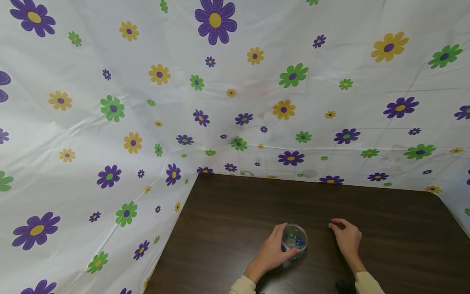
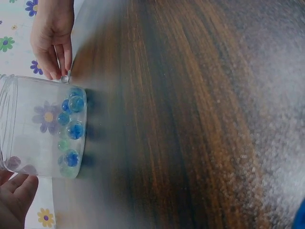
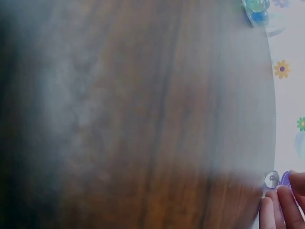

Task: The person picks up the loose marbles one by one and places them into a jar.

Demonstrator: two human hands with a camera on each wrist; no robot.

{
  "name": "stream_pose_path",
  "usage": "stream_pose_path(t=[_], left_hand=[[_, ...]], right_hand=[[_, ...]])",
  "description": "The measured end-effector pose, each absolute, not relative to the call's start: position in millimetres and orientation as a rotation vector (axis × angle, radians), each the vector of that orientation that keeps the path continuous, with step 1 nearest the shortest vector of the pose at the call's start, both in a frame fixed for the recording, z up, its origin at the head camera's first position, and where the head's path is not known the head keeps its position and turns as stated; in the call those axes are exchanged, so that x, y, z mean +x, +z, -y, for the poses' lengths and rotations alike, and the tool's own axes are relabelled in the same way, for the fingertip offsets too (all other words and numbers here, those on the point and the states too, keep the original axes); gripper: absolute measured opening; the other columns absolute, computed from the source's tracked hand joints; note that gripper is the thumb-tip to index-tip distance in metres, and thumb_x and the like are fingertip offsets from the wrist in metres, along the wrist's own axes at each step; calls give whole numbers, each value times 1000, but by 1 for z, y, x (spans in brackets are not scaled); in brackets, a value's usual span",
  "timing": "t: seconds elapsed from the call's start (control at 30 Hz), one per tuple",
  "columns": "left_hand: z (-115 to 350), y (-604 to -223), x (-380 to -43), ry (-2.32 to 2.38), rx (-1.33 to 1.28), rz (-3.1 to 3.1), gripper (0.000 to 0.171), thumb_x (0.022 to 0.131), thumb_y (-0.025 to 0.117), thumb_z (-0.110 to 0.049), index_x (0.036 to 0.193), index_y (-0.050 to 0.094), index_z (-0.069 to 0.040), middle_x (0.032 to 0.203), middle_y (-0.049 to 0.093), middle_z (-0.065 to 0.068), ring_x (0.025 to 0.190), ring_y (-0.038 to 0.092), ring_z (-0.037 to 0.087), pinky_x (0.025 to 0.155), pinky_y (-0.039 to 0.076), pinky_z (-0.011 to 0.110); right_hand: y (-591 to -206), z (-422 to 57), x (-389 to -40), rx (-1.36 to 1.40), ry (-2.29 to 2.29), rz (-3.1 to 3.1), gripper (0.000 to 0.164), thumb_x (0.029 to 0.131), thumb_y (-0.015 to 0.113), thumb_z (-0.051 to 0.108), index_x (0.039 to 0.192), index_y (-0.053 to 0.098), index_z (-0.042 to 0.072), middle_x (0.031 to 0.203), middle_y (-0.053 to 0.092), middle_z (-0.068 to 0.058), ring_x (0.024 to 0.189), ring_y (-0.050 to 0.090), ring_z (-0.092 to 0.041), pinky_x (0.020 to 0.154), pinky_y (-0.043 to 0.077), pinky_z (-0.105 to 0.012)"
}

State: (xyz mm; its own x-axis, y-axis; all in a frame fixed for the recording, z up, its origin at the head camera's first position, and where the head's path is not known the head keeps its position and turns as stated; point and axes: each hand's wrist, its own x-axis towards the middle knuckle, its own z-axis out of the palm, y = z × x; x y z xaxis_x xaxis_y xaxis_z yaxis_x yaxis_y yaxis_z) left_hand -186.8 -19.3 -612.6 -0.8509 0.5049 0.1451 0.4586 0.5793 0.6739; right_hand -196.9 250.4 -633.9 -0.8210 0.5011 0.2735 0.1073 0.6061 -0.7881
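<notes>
My left hand (image 1: pixel 270 252) grips a clear jar (image 1: pixel 305 233) by its side, thumb and fingers spread around the rim. Blue, green and pale glass marbles (image 2: pixel 75 130) lie along the jar's bottom, seen through its wall in the left wrist view. To the right of the jar, my right hand (image 1: pixel 347 240) pinches one small clear marble (image 3: pixel 272 179) between thumb and fingertips. That hand is apart from the jar, near the tabletop. In the left wrist view only part of my left hand shows, beside the jar's mouth.
A dark brown wooden table (image 1: pixel 227 212) lies under both hands. White cloth (image 1: pixel 220 81) with purple, yellow and green flowers hangs behind and to the left of it. A dark object (image 1: pixel 345 287) sits by the right sleeve at the bottom of the head view.
</notes>
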Motion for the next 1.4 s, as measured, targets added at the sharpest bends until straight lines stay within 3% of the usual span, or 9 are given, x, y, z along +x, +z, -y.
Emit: stream_pose_path(t=[0.17, 0.4, 0.83, 1.0, 1.13, 1.4], left_hand=[[19, -612, -186, 1142, 823, -2730, 83, 94, 70, -55, 157, 36, -12, 150, 49, 3, 125, 59, 18, 95, 54, 36], [18, -612, -185, 1148, 802, -2716, 84, 94, 71, -54, 158, 36, -12, 150, 49, 2, 123, 59, 18, 94, 54, 37], [18, -614, -185, 1135, 811, -2739, 84, 93, 72, -55, 158, 36, -14, 151, 48, 2, 125, 59, 19, 95, 54, 37], [18, -614, -185, 1140, 816, -2740, 84, 93, 73, -53, 157, 37, -12, 151, 48, 2, 124, 59, 20, 95, 54, 38], [18, -614, -186, 1155, 819, -2738, 85, 93, 72, -54, 157, 37, -12, 151, 49, 2, 124, 59, 19, 95, 54, 37], [19, -615, -187, 1150, 825, -2745, 84, 93, 72, -55, 157, 37, -13, 150, 50, 4, 123, 60, 19, 94, 54, 36]], right_hand=[[-634, -253, -197, -496, 1120, 2401, 12, 88, 81, 2, 98, 79, -3, 91, 76, -19, 70, 66, -18, 69, 39, -20], [-634, -254, -197, -466, 1106, 2417, 14, 88, 80, 1, 100, 78, -5, 93, 76, -22, 83, 69, -37, 79, 47, -48], [-637, -254, -196, -337, 1111, 2470, 15, 86, 80, -3, 101, 77, -6, 98, 74, -26, 91, 67, -46, 84, 47, -60], [-637, -254, -196, -331, 1107, 2473, 13, 87, 79, -3, 99, 78, -5, 97, 74, -26, 87, 67, -44, 82, 48, -60], [-637, -254, -196, -325, 1079, 2457, 10, 88, 79, -3, 97, 78, -4, 95, 74, -24, 80, 68, -39, 73, 51, -50], [-640, -257, -198, -285, 1058, 2526, 13, 88, 78, -2, 100, 77, -6, 96, 74, -25, 80, 68, -39, 71, 52, -54]])
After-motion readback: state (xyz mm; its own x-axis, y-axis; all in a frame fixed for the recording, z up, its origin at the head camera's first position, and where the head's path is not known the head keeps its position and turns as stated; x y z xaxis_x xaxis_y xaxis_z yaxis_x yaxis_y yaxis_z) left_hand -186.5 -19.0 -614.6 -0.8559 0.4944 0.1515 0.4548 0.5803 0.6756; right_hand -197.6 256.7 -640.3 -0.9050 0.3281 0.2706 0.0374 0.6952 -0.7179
